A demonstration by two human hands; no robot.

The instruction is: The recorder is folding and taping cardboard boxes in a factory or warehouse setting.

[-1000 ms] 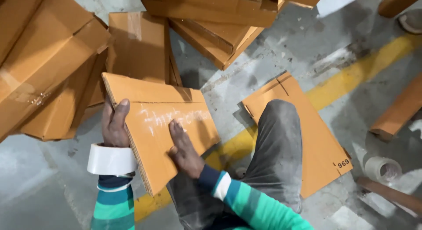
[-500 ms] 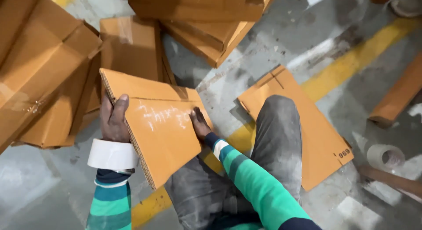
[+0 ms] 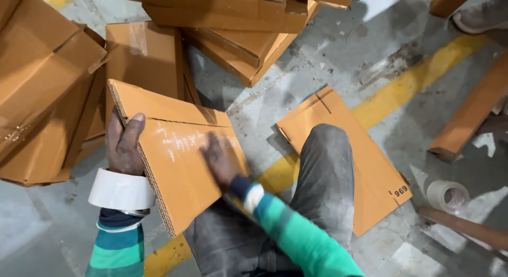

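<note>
The grey concrete floor (image 3: 328, 60) carries a yellow painted stripe (image 3: 423, 78) running diagonally under the person. Piles of flattened cardboard boxes (image 3: 42, 86) cover the left side and the top of the view. A flat cardboard sheet (image 3: 370, 166) lies on the floor beneath the person's bent knee (image 3: 325, 171), which wears dusty grey trousers.

The folded cardboard piece (image 3: 174, 166) in hand rests tilted across the lap, its corrugated edge facing the camera and pale scribbles on its upper face. The left hand (image 3: 124, 144) grips its left edge, thumb curled over the top face and fingers wrapped behind. A roll of white tape (image 3: 120, 191) sits around that wrist like a bracelet, above a teal striped sleeve. The right hand (image 3: 219, 160) lies on the cardboard's face, blurred; its fingers look flat and spread, pressing rather than clasping anything.

Another tape roll (image 3: 447, 196) lies on the floor at the right, just beside a brown stick (image 3: 465, 229).
</note>
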